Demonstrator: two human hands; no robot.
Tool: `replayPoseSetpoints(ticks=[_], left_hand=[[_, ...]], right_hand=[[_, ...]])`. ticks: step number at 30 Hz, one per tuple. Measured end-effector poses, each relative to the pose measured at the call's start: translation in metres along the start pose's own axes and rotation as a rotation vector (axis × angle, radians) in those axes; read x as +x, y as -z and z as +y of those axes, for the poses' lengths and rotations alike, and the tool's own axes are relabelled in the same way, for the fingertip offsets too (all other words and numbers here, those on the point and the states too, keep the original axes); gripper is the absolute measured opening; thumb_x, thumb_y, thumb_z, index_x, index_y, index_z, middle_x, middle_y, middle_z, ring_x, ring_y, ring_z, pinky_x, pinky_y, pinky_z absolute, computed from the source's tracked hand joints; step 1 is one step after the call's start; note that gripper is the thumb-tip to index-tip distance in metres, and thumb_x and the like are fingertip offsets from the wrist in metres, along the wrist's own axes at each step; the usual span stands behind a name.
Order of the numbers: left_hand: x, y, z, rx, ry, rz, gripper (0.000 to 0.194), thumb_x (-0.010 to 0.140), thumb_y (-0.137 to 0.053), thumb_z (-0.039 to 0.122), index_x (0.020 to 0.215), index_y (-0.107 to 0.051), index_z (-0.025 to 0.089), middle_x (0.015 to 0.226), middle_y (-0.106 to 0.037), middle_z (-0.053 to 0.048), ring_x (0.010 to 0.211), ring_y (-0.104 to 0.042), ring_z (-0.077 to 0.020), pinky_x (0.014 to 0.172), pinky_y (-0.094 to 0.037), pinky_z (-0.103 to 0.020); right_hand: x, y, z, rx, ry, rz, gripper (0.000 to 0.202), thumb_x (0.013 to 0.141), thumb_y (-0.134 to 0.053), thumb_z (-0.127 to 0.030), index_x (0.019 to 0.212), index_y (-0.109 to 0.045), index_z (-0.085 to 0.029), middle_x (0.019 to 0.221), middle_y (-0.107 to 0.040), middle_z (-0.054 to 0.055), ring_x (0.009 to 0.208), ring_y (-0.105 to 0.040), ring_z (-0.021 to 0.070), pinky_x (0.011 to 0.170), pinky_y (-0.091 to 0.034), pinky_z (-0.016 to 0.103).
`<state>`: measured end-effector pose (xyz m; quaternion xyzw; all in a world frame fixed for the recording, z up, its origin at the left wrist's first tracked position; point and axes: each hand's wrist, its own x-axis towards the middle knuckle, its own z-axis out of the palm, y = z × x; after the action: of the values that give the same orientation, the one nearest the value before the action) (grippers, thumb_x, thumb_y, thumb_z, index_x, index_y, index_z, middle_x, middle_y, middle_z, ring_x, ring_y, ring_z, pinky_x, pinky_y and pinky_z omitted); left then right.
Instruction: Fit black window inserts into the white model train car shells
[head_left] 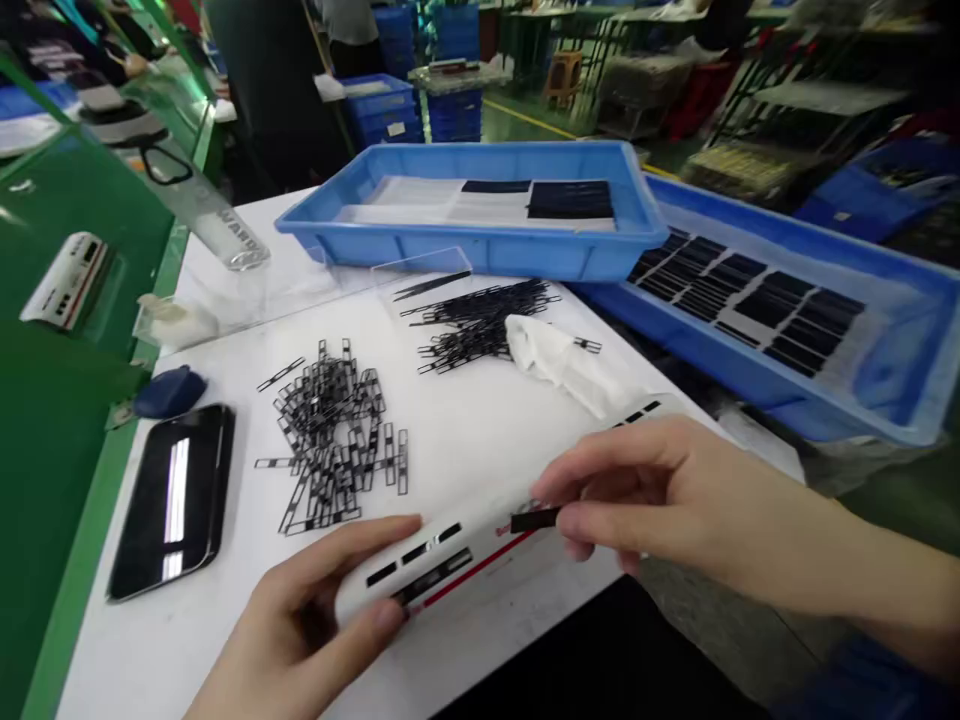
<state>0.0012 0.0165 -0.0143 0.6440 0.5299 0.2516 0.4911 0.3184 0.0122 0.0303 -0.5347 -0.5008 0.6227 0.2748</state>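
A long white plastic shell [480, 545], with dark window openings and a red stripe like a model train car, lies tilted near the table's front edge. My left hand [322, 610] grips its near left end between thumb and fingers. At its right half, my right hand [637, 490] pinches a small black strip [535, 520] between thumb and fingertips, close against the shell's side. Beyond my left hand is a loose pile of small black window frames [330, 430]. Farther back sits a second pile of dark frames [480, 325], beside a crumpled white cloth [559, 365].
A blue tray [480, 245] with white and black pieces stands at the back; another blue tray [787, 400] holds rows of black strips at right. A phone [174, 500], a blue object [169, 391] and a bottle [202, 205] line the left side, by a green panel [45, 420].
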Motion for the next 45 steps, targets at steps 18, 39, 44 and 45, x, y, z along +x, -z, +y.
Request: replayPoseSetpoints(ticks=[18,39,44,45], left_hand=[[0.005,-0.004,-0.002,-0.172,-0.123,-0.079,0.032,0.092,-0.078,0.035,0.122,-0.078,0.045,0.115,-0.084,0.004,0.102,-0.080,-0.0181,0.086,-0.062,-0.014],[0.003,-0.005,0.002,-0.158,-0.062,-0.049,0.027,0.093,-0.079,0.038,0.118,-0.079,0.047,0.115,-0.083,0.007,0.104,-0.076,-0.0165,0.089,-0.060,-0.015],[0.003,-0.006,0.002,-0.254,-0.058,-0.103,0.032,0.093,-0.079,0.029,0.122,-0.077,0.043,0.113,-0.083,0.005,0.102,-0.077,-0.0139,0.087,-0.059,-0.013],[0.003,-0.006,0.002,-0.283,-0.059,-0.118,0.033,0.094,-0.079,0.028,0.123,-0.076,0.042,0.114,-0.082,0.005,0.102,-0.077,-0.0142,0.088,-0.059,-0.014]], right_hand=[[0.018,-0.038,-0.007,0.018,0.020,0.019,0.014,0.091,-0.080,-0.026,0.105,-0.083,-0.028,0.082,-0.084,0.000,0.081,-0.082,0.0127,0.072,-0.062,0.011],[0.009,-0.055,0.003,-0.008,0.337,0.292,0.016,0.096,-0.069,-0.014,0.096,-0.064,-0.029,0.073,-0.074,-0.007,0.067,-0.073,0.0093,0.064,-0.060,0.013],[0.002,-0.083,0.017,0.008,0.345,0.503,0.027,0.089,-0.070,-0.008,0.099,-0.067,-0.032,0.082,-0.079,-0.007,0.055,-0.066,0.0074,0.050,-0.053,0.011],[0.001,-0.089,0.019,0.036,0.322,0.518,0.031,0.089,-0.072,-0.010,0.107,-0.068,-0.035,0.078,-0.079,-0.007,0.054,-0.067,0.0090,0.049,-0.054,0.013]])
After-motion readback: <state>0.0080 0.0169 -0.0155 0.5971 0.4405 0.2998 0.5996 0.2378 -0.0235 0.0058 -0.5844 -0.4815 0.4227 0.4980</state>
